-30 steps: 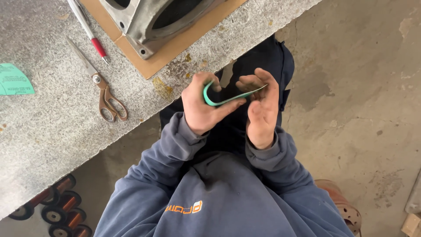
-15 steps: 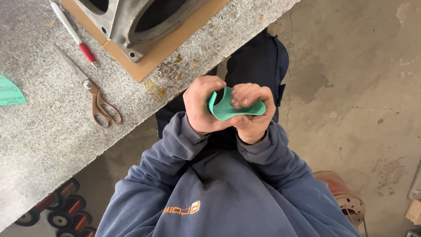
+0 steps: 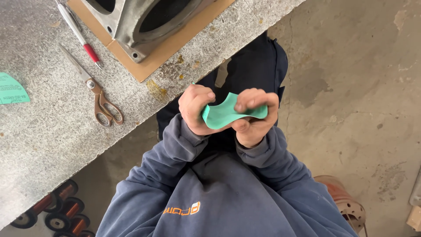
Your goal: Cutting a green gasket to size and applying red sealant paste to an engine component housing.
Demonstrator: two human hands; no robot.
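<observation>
Both my hands hold a piece of thin green sheet (image 3: 221, 115) in front of my lap, just off the table's edge. My left hand (image 3: 196, 109) is closed around its left end. My right hand (image 3: 254, 119) pinches the right end between thumb and fingers. The sheet is bent into a wave between the two hands. Part of it is hidden inside my left fist.
On the speckled stone table (image 3: 44, 131) lie scissors (image 3: 98, 94) and a red and silver pen (image 3: 81, 36). A grey metal housing (image 3: 144, 19) sits on brown cardboard (image 3: 169, 48). Another green sheet piece (image 3: 11, 89) lies far left. Copper wire spools (image 3: 57, 213) and a rusty round object (image 3: 346, 204) are on the concrete floor.
The green piece was held as an open arc between my hands. My hands have closed on it and bent it into a wavy shape.
</observation>
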